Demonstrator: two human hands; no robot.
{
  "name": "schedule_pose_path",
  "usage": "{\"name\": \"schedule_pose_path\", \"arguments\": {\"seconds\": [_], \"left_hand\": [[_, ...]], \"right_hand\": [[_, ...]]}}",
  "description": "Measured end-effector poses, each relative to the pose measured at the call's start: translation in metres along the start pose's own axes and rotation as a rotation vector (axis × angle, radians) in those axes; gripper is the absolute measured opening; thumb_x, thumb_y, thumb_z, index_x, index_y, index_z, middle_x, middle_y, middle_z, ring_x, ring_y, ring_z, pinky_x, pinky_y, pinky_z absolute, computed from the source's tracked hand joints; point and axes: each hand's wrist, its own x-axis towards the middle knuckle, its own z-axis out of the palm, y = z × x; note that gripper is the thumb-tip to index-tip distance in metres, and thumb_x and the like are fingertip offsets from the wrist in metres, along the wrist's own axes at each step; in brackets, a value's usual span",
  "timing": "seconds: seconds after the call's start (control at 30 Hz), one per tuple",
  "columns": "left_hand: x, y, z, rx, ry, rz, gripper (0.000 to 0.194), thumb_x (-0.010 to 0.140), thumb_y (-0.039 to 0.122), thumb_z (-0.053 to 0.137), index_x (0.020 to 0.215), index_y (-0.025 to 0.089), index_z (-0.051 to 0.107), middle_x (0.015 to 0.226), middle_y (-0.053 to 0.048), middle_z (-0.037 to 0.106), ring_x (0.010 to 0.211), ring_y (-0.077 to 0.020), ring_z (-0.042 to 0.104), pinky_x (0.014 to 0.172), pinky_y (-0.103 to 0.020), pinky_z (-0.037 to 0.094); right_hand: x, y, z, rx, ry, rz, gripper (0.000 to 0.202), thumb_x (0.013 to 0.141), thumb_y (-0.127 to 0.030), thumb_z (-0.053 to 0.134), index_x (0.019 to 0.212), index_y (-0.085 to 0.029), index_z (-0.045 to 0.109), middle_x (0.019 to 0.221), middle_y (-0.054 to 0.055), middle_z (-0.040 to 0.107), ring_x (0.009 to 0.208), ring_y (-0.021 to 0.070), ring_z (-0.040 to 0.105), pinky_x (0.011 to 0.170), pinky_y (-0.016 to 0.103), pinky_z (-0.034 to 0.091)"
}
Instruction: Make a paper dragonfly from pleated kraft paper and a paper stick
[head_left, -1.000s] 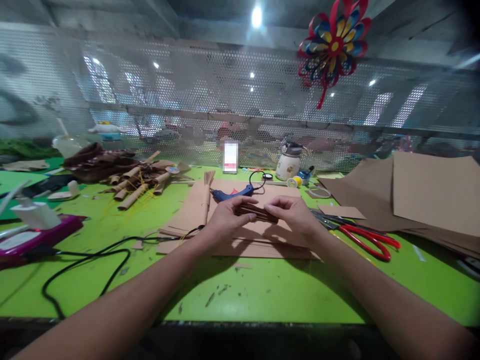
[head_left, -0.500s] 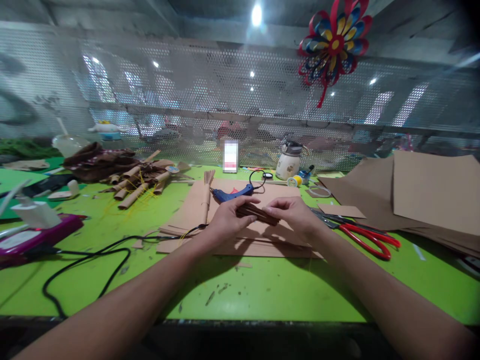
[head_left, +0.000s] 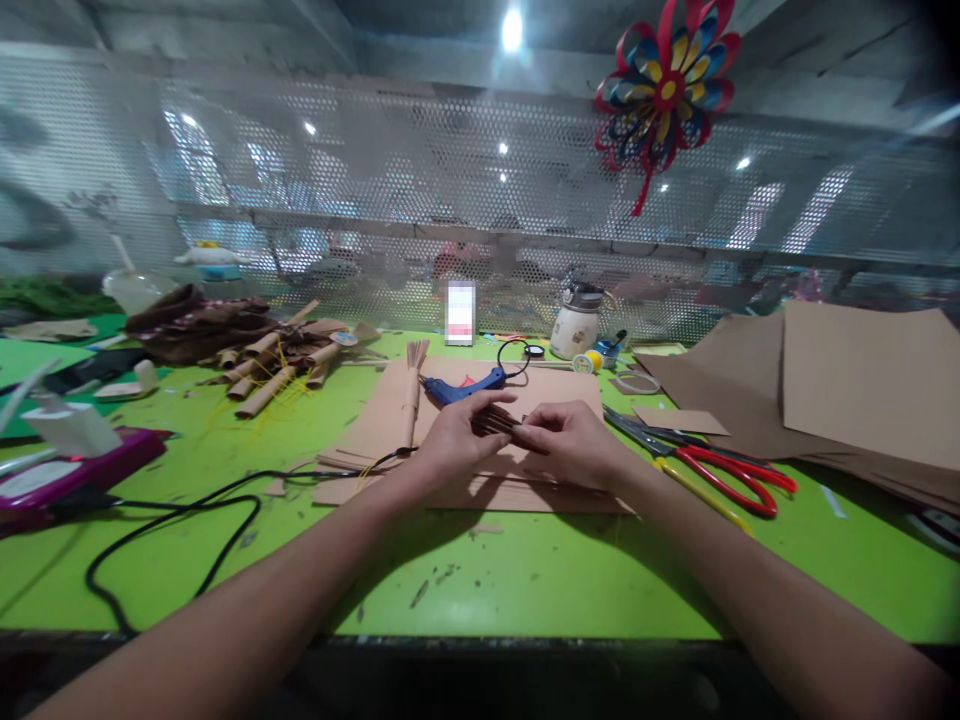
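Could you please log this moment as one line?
left hand: holds brown strips; right hand: grips same strips; blue glue gun: on brown sheets; scissors: lying at right

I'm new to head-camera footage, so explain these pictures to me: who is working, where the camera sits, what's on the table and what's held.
There is no machine here: a person works bare-handed. One camera, worn on the head, takes every picture, looking forward and down.

The left hand holds a bundle of thin dark-brown strips; the right hand pinches its end.

Beneath the hands, on a bright green table, lie flat tan paper sheets. A blue glue gun with a black cord rests on them. To the right are red-handled metal scissors; to the left, a heap of brown paper rolls with yellow threads.
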Motion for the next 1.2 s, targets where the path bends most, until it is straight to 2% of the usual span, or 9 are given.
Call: {"name": "schedule_pose_path", "arguments": {"seconds": [0.17,0.27,0.43,0.6,0.77,1.03,1.2], "left_hand": [[0.0,0.0,0.001,-0.115,0.001,-0.087,0.054,0.066,0.013,0.068,0.118,0.014,0.052,0.083,-0.005,0.067,0.08,-0.0182,0.063,0.078,-0.035,0.049],[-0.002,0.002,0.001,-0.265,0.007,-0.175,0.054,0.065,0.009,0.068,0.117,0.014,0.051,0.084,-0.006,0.067,0.079,-0.0166,0.064,0.08,-0.035,0.048],[-0.005,0.009,-0.001,-0.287,-0.029,-0.224,0.026,0.065,0.009,0.066,0.091,0.011,0.062,0.083,-0.006,0.067,0.077,-0.0152,0.062,0.077,-0.032,0.048],[-0.005,0.012,-0.001,-0.331,-0.079,-0.189,0.024,0.071,0.019,0.065,0.094,0.012,0.063,0.09,-0.01,0.067,0.082,-0.0175,0.062,0.075,-0.032,0.047],[-0.006,0.009,0.0,-0.279,-0.038,-0.294,0.019,0.072,0.022,0.066,0.089,0.013,0.065,0.083,-0.009,0.068,0.078,-0.0161,0.063,0.072,-0.03,0.048],[-0.005,0.009,-0.001,-0.291,-0.086,-0.314,0.013,0.067,0.016,0.066,0.08,0.013,0.067,0.074,-0.006,0.066,0.068,-0.0145,0.06,0.069,-0.031,0.05],[-0.009,0.012,0.005,-0.411,-0.134,-0.436,0.013,0.066,0.012,0.065,0.079,0.013,0.065,0.064,-0.004,0.062,0.061,-0.0139,0.058,0.06,-0.03,0.049]], "right_hand": [[0.0,0.005,0.004,0.358,0.029,0.143,0.028,0.066,-0.041,0.069,0.073,-0.014,0.063,0.057,-0.001,0.055,0.051,0.0101,0.048,0.047,0.024,0.04],[-0.001,0.004,0.004,0.466,0.023,0.169,0.028,0.065,-0.041,0.071,0.072,-0.015,0.063,0.056,-0.001,0.056,0.05,0.0103,0.049,0.047,0.025,0.041],[0.0,-0.002,-0.001,0.395,0.109,0.098,0.024,0.064,-0.037,0.072,0.068,-0.013,0.067,0.061,0.002,0.061,0.055,0.0101,0.05,0.051,0.024,0.042],[0.0,-0.004,0.0,0.429,0.1,0.116,0.024,0.064,-0.036,0.073,0.07,-0.013,0.069,0.064,0.004,0.065,0.057,0.0114,0.053,0.051,0.025,0.044],[0.0,-0.002,0.005,0.544,0.068,0.161,0.029,0.062,-0.039,0.073,0.074,-0.013,0.068,0.064,0.004,0.065,0.06,0.0135,0.055,0.056,0.028,0.046],[0.0,-0.001,-0.007,0.355,0.14,0.029,0.03,0.068,-0.044,0.068,0.069,-0.014,0.067,0.058,0.002,0.06,0.056,0.0124,0.052,0.057,0.029,0.045],[0.007,0.006,-0.022,0.286,0.22,0.035,0.031,0.069,-0.046,0.067,0.067,-0.015,0.065,0.051,-0.001,0.053,0.052,0.0106,0.048,0.057,0.029,0.043]]}}
